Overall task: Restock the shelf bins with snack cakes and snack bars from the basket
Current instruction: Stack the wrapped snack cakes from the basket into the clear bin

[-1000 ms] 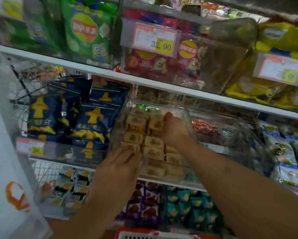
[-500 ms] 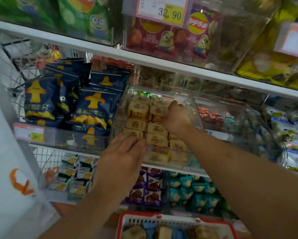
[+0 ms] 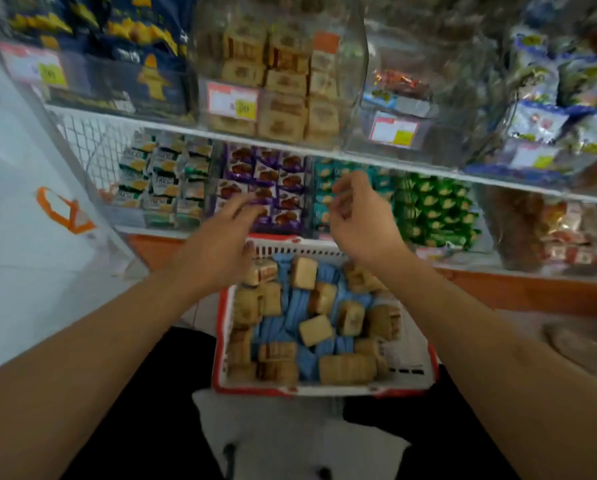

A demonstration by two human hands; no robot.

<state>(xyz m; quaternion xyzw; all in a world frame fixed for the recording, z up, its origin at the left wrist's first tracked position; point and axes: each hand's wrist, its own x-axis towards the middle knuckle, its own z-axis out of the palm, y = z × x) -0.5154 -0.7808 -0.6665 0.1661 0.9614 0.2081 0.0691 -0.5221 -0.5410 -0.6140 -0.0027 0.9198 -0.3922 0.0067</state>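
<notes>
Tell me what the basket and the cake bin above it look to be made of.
Basket: moulded plastic by its look, white slotted walls with a red rim, matte. Cake bin: clear rigid plastic, probably acrylic; the tan snack cakes show through its glossy, glare-streaked walls. Motion blur leaves finer detail open.

One basket (image 3: 221,341) sits below my two hands, left hand (image 3: 217,237) and right hand (image 3: 359,220). About sixteen tan snack cakes (image 3: 315,330) lie in it over blue snack bars (image 3: 295,303), too bunched to count.

Both hands hover empty above the basket (image 3: 414,355), left hand (image 3: 217,244) at 11 o'clock, right hand (image 3: 363,223) at 1 o'clock. Tan snack cakes (image 3: 316,330) lie on blue snack bars (image 3: 297,303) inside it.
</notes>
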